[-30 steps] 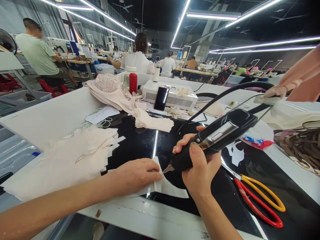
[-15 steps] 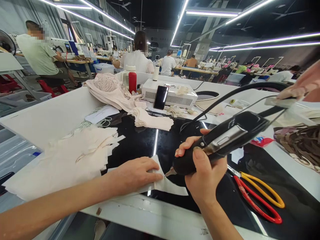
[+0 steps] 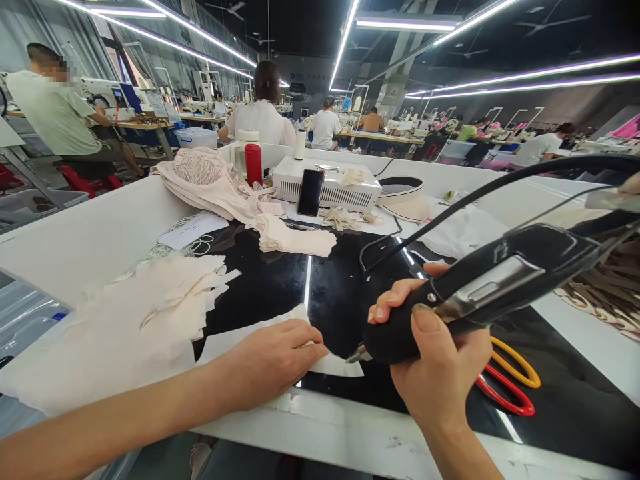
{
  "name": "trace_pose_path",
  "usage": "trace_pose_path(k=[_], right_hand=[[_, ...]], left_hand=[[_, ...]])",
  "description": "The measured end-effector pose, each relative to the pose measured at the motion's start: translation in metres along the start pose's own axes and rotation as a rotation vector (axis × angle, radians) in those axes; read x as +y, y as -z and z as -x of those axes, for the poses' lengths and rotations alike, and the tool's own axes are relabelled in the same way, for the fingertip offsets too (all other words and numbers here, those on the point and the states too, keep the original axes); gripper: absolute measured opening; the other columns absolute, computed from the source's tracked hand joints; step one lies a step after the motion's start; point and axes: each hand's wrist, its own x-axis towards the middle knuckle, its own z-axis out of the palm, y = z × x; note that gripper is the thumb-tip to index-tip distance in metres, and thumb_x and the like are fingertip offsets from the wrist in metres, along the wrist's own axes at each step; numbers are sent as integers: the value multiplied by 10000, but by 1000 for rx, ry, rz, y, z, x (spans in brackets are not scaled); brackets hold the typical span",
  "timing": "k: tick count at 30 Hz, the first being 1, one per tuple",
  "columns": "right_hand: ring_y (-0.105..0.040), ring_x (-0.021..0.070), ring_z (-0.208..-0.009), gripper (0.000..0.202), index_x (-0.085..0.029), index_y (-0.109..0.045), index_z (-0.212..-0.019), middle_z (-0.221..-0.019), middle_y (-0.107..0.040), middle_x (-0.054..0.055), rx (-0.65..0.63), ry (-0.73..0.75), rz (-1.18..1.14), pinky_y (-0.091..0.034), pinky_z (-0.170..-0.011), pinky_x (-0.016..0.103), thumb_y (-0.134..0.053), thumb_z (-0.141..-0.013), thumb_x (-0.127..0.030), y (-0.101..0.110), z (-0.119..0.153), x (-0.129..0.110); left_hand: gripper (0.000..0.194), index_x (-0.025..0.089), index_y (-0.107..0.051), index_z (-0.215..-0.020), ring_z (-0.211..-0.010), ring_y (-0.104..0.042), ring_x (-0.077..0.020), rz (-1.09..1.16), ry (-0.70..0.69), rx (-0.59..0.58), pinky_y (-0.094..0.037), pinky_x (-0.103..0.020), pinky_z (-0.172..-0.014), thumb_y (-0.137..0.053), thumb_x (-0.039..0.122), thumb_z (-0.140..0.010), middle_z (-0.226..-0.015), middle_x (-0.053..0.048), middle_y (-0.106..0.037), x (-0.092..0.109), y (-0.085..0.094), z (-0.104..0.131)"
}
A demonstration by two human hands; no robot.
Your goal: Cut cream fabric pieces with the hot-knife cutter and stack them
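Note:
My right hand [image 3: 435, 360] is wrapped round a black corded handpiece [image 3: 480, 280] with a silver lever along its side. The tool is tilted, its narrow metal tip [image 3: 359, 355] pointing down left at the edge of a cream fabric piece [image 3: 235, 340]. My left hand [image 3: 285, 353] presses on this fabric with fingers together, thumb and forefinger closed at its curved edge. Under the fabric lies a shiny black board [image 3: 250, 280]. Scissors with one red and one yellow handle [image 3: 515, 380] lie beside my right hand, which hides their blades.
Cream fabric pieces [image 3: 120, 327] are heaped at left. Behind stand a folded stack [image 3: 295, 237], a phone [image 3: 311, 192], a white vented box [image 3: 340, 187] and a red bottle [image 3: 253, 165]. The black cable [image 3: 450, 207] arches rightward. Part of another hand [image 3: 631, 187] shows at the right edge.
The handpiece and my right hand have moved right in view, the tip now at the fabric's right part. My left hand has shifted slightly along the fabric. The other hand has mostly left view.

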Motion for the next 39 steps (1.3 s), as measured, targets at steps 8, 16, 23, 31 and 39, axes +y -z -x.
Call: trace_pose_path(k=[8, 16, 23, 31, 39], right_hand=[[-641, 149, -618, 406, -269, -616, -1206, -812, -680, -36, -20, 0, 19, -565, -599, 312, -829, -868, -343, 9, 9, -2], [-648, 151, -624, 429, -258, -609, -1211, -810, -697, -33, -19, -4, 1, -581, -629, 330, -847, -865, -344, 8, 11, -3], [-638, 147, -609, 416, -254, -605, -1208, -820, -685, -34, -12, 3, -3, -549, -582, 306, -826, -868, -343, 2, 7, -1], [-628, 144, -611, 450, -262, -577, -1225, -813, -673, -37, -16, -30, -29, -536, -609, 308, -818, -863, -376, -11, 4, 10], [-636, 141, -619, 378, -268, -573, -1210, -818, -661, -41, -28, -35, -5, -541, -636, 316, -768, -889, -312, -15, 3, 12]], left_hand=[[172, 133, -651, -1143, -962, -646, -226, 7, 91, -7, -603, -348, -845, -526, 93, -1032, -1039, -76, -670, 17, -15, -9], [231, 161, -643, -1145, -998, -626, -221, -19, 85, -37, -593, -343, -860, -514, 33, -1002, -1079, -68, -650, 16, -12, 2], [238, 149, -622, -1153, -966, -625, -210, -111, 38, -1, -590, -316, -849, -481, 25, -1008, -1050, -76, -634, 15, -15, 4], [243, 143, -616, -1191, -973, -630, -236, -127, 31, 4, -609, -347, -831, -504, 39, -1002, -1070, -95, -637, 15, -20, 7], [299, 144, -630, -1208, -1051, -600, -252, -113, 47, 3, -600, -380, -915, -503, 3, -977, -1120, -123, -616, 14, -18, 6]])
